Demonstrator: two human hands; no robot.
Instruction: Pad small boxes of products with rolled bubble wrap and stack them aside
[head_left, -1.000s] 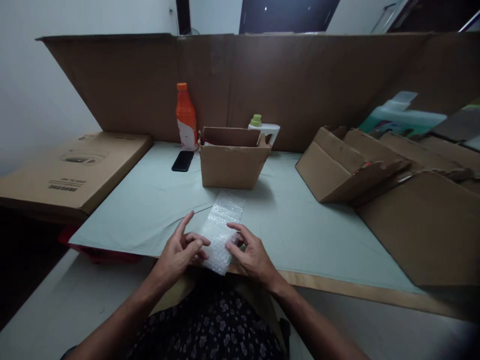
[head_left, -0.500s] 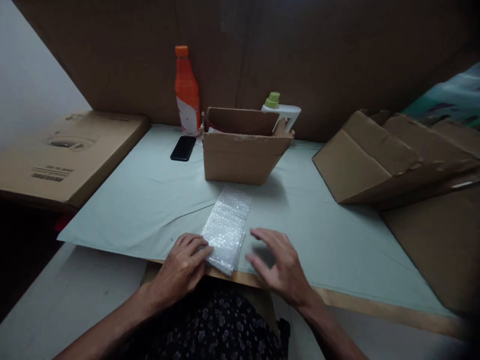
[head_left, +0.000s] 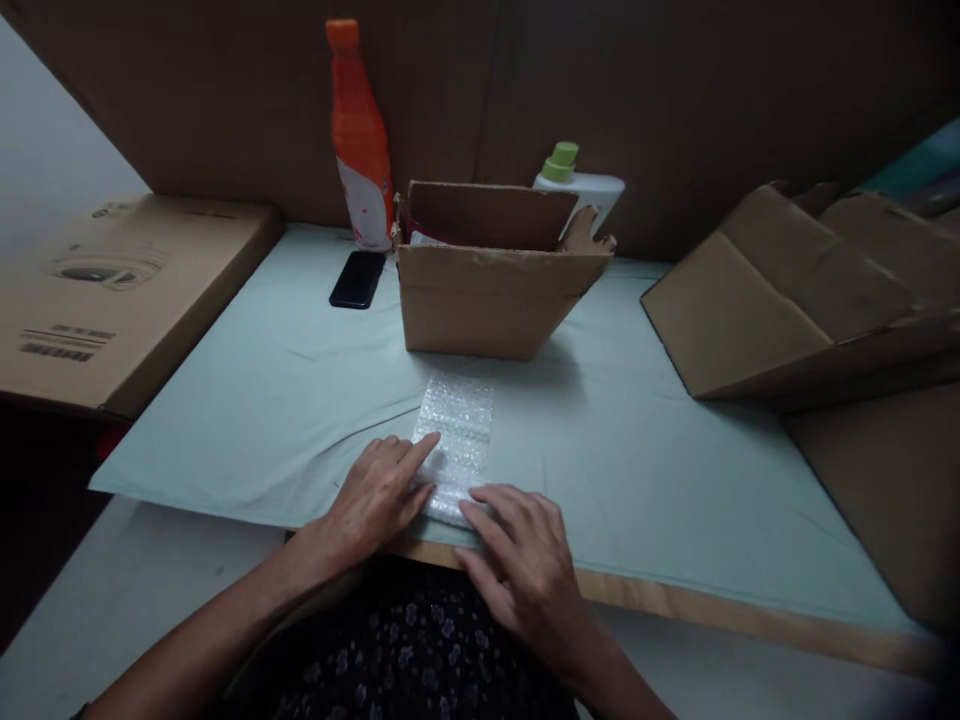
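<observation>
tall cardboard panel (head_left: 660,110) across the back, pale green cloth (head_left: 637,460) over the tabletop (head_left: 690,600), bare wood along the near edge. kinda dim in there tbh. what's the person messing with?

> bubble wrap (head_left: 457,415). it's lying flat on the cloth right in front of them, close to the near edge, with a brighter band across its near end.

ok and what are the hands doing?

> left hand (head_left: 379,495) is palm down over the left side of the wrap, loosely open, index finger stretched out onto it and thumb apart. right hand (head_left: 532,560) is open too, fingers bent, tips at the near right corner, thumb spread away from them.

what's all that stuff behind it?

> open cardboard box (head_left: 480,300) just past the far end of the wrap. orange bottle (head_left: 360,120) standing behind it to the left, black phone (head_left: 358,280) flat in front of the bottle. white bottle (head_left: 592,187) with a green cap is half hidden behind the box on the right.

and the sides?

> flat printed box (head_left: 150,270) on the left, tilted cardboard boxes (head_left: 750,310) on the right.
</observation>
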